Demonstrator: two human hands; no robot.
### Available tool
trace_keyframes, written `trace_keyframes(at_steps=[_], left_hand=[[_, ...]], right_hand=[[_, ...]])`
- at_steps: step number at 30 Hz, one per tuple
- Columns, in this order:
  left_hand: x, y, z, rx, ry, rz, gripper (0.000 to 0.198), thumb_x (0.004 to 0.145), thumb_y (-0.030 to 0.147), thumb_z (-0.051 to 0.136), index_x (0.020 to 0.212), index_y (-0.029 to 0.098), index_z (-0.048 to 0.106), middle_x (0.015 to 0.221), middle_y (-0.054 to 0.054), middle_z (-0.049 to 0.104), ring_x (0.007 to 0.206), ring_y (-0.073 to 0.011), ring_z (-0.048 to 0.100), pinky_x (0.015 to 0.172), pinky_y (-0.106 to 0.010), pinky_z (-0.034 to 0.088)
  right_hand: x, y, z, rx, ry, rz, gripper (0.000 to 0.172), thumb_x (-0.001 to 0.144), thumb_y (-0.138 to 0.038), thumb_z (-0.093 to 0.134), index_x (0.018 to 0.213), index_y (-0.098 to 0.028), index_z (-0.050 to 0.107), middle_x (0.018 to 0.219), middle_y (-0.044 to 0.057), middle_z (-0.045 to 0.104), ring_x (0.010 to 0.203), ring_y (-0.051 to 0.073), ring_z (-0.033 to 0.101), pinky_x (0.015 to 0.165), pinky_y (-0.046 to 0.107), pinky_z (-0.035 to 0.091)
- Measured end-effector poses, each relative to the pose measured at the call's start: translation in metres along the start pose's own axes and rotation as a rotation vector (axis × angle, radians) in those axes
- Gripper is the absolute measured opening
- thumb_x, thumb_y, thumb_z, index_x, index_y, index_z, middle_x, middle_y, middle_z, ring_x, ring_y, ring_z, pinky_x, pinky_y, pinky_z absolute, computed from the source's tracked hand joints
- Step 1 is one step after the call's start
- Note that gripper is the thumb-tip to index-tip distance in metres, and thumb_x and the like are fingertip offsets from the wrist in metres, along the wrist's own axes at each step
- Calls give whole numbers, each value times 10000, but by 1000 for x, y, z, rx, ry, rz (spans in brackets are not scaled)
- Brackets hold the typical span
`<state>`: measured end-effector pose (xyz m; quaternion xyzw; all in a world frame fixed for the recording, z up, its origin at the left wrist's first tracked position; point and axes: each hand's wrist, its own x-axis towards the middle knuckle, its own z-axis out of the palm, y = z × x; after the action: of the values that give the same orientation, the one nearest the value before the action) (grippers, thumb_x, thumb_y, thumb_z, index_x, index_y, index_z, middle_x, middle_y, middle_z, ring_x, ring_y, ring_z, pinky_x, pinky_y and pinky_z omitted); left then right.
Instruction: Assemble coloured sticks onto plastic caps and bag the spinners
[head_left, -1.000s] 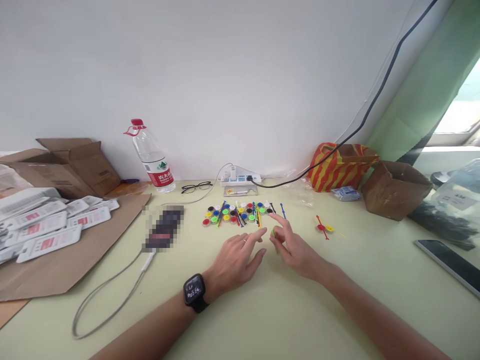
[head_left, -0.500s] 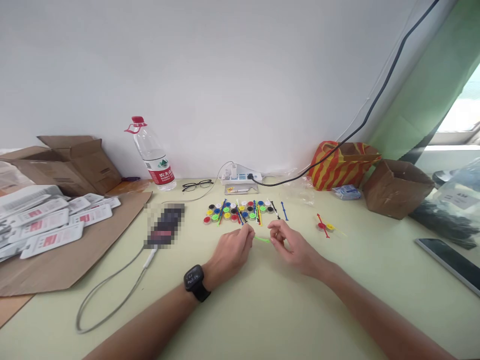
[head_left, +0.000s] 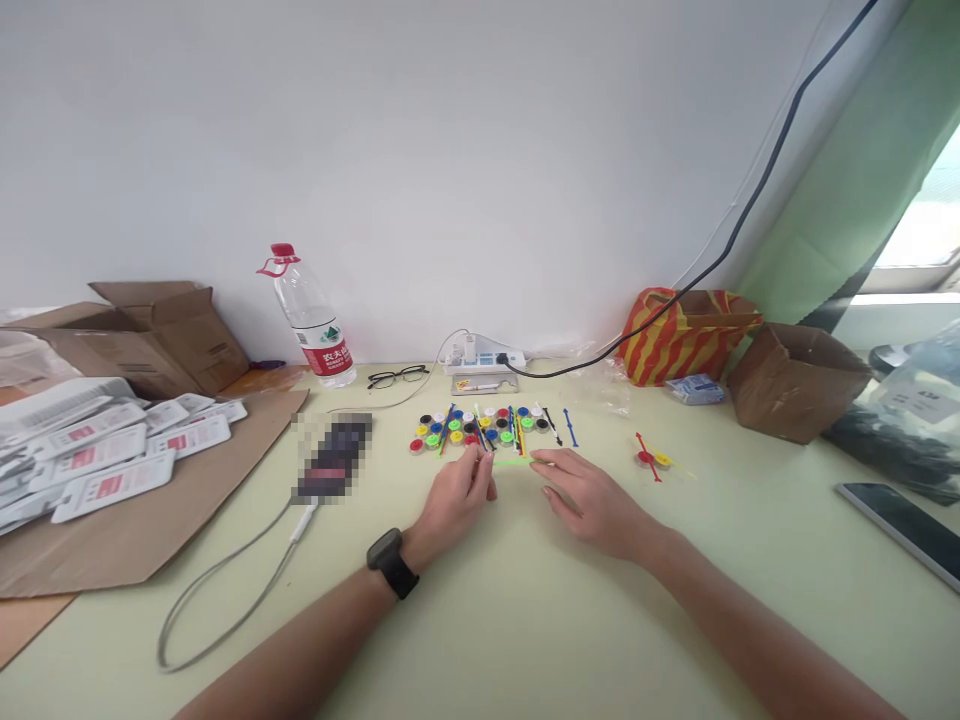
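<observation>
My left hand, with a black watch on its wrist, pinches one end of a thin green plastic stick just above the yellow-green table. My right hand lies beside it with fingers stretched out, its fingertips touching the stick's other end. Right behind both hands sits a cluster of small coloured round caps and coloured sticks. A loose blue stick and a black stick lie at the cluster's right.
A red stick with red and yellow caps lies to the right. Water bottle, glasses, power strip stand along the wall. Cardboard with white packets at left, a phone with cable, a striped bag, a brown box, a tablet.
My left hand closed into a pinch on the green stick and carried it forward towards the cluster. My right hand let its pinch go and flattened out beside the stick.
</observation>
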<state>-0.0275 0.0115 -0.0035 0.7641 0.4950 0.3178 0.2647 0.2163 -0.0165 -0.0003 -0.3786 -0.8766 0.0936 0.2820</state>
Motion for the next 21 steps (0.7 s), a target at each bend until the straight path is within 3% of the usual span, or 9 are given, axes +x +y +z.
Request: trace_keyframes(at_steps=[5, 9, 13, 17, 21], left_hand=[[-1, 3, -2, -67, -53, 51, 362, 1080, 448, 348, 825, 224, 476, 709, 22, 675, 630, -157, 575, 634, -293, 393], [-4, 6, -3, -27, -111, 88, 302, 1067, 404, 371, 892, 219, 533, 717, 26, 666, 621, -151, 552, 618, -285, 385], [-5, 10, -4, 142, -182, 170, 241, 998, 354, 494, 844, 214, 616, 712, 8, 624, 661, -167, 542, 608, -287, 373], [-5, 12, -4, 204, -193, 246, 186, 981, 297, 512, 863, 218, 634, 729, -2, 630, 710, -185, 558, 641, -303, 388], [-6, 11, -3, 221, -192, 266, 154, 980, 271, 517, 885, 223, 628, 730, 3, 625, 714, -188, 557, 652, -308, 389]], right_hand=[[-1, 8, -1, -73, -23, 28, 588, 969, -176, 476, 1550, -241, 406, 1607, 86, 431, 1466, 292, 418, 1193, 516, 423], [-2, 16, 4, -37, 45, 128, 608, 972, -227, 503, 1565, -253, 373, 1577, 105, 455, 1460, 295, 421, 1193, 524, 415], [-2, 28, 11, 46, 149, 253, 476, 956, -258, 535, 1431, -253, 506, 1447, 122, 540, 1350, 298, 521, 1118, 513, 480], [-1, 38, 16, 112, 166, 300, 260, 956, -249, 530, 1210, -236, 588, 1248, 112, 608, 1198, 276, 597, 1046, 483, 516], [2, 42, 18, 108, 143, 292, 278, 949, -224, 525, 1224, -231, 568, 1237, 107, 600, 1202, 268, 584, 1045, 462, 502]])
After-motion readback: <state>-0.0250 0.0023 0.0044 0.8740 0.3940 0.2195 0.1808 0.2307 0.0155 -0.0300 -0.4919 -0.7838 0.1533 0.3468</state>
